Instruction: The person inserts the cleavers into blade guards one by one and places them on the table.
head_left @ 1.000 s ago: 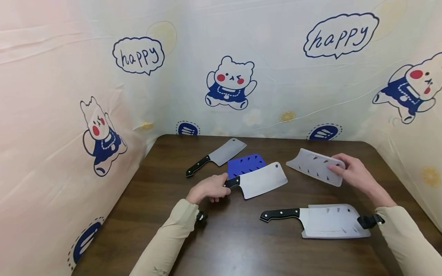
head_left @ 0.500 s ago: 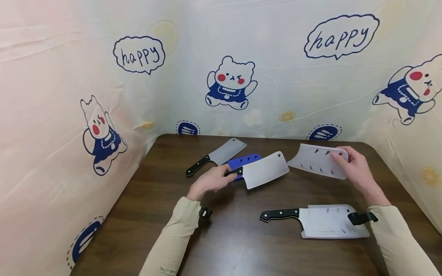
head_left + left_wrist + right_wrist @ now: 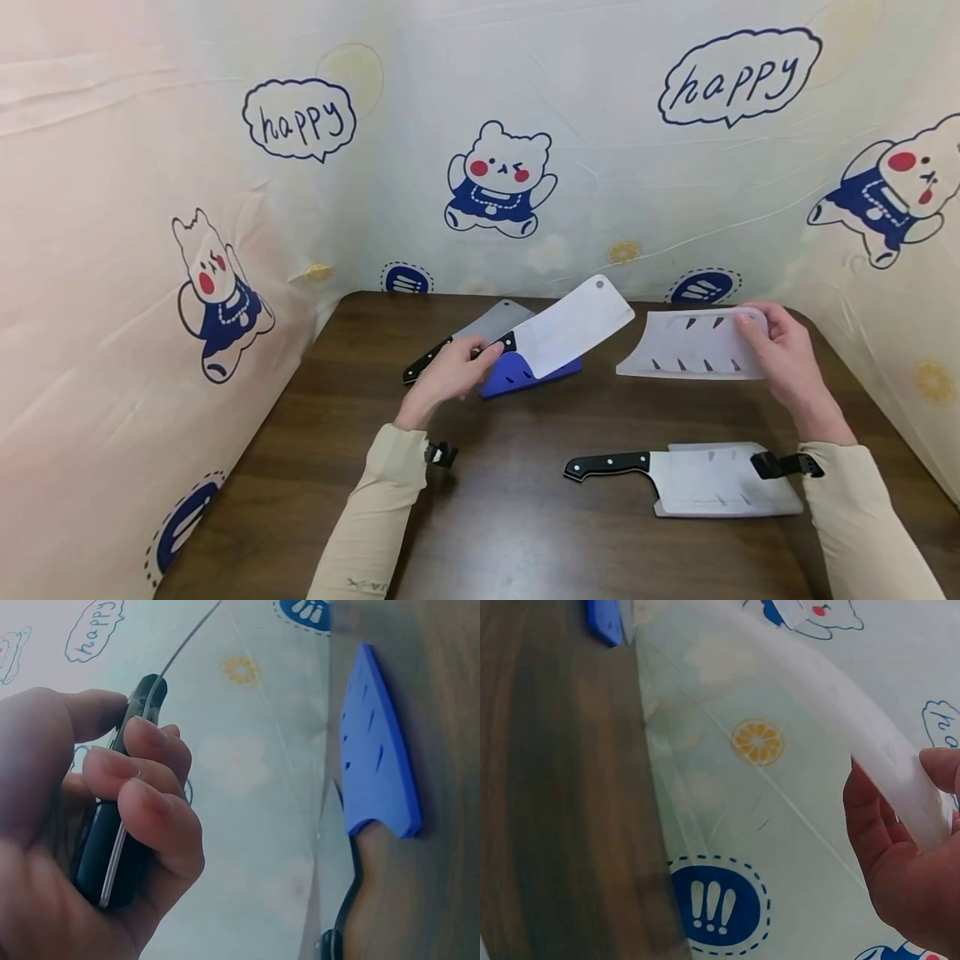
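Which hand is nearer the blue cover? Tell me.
Left. The left hand is close by, left of the blue cover; the right hand is farther off, to its right.

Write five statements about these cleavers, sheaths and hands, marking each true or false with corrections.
1. The left hand grips a black-handled silver metal cleaver. True.
2. The right hand holds a translucent white plastic sheath. True.
3. The gripped cleaver is inside that sheath. False: its blade is bare.
4. A blue plastic sheath lies on the brown wooden table. True.
5. Only one cleaver is visible. False: a black-handled front cleaver and black-handled rear cleaver also show.
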A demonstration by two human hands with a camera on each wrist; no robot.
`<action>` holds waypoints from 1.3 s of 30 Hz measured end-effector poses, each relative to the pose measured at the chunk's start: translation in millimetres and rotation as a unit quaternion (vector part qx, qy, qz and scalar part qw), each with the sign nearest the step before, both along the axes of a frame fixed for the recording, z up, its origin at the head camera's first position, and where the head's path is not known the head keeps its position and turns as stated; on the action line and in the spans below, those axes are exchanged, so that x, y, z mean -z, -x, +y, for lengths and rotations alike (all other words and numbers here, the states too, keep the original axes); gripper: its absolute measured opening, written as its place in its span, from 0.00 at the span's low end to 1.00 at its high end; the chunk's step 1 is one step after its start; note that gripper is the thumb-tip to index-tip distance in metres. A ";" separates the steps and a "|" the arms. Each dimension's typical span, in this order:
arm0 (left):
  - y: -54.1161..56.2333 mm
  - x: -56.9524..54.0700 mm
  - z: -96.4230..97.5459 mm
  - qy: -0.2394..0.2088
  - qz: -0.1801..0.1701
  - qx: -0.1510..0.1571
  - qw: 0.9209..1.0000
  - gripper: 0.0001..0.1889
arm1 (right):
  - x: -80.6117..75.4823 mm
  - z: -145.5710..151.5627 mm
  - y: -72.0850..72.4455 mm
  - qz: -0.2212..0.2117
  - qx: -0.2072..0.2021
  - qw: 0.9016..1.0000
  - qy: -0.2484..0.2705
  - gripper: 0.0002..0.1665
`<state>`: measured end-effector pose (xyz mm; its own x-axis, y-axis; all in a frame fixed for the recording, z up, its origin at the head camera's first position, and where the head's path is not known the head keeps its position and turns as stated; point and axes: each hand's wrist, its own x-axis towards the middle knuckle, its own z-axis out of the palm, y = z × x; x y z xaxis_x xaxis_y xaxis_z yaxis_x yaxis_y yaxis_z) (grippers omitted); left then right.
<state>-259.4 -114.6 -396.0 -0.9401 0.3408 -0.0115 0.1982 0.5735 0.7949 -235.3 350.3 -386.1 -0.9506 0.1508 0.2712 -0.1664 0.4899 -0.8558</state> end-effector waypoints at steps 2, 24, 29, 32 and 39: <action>0.0 -2.9 -2.8 -0.007 0.000 -0.002 1.000 0.22 | -3.1 -1.3 -0.7 0.008 -0.005 1.000 0.021 0.17; -2.0 -15.2 -11.2 -0.050 -0.002 0.018 0.999 0.23 | -20.3 -23.8 -10.5 0.037 -0.057 0.963 0.261 0.22; -2.8 -14.2 -11.9 -0.049 -0.009 0.022 0.999 0.23 | -17.6 -23.7 -9.0 0.034 -0.062 0.961 0.268 0.20; -3.2 -13.5 -12.8 -0.049 -0.009 0.023 0.998 0.23 | -15.6 -24.2 -8.0 0.037 -0.067 0.957 0.280 0.18; -3.2 -13.2 -13.3 -0.049 -0.007 0.032 0.998 0.21 | -14.9 -26.5 -7.3 0.034 -0.056 0.961 0.267 0.21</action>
<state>-256.2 -127.9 -382.8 -0.9167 0.3995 0.0107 0.2192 0.4803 0.8493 -228.0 323.8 -371.3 -0.9516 0.1845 0.2459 -0.2574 -0.0408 -0.9654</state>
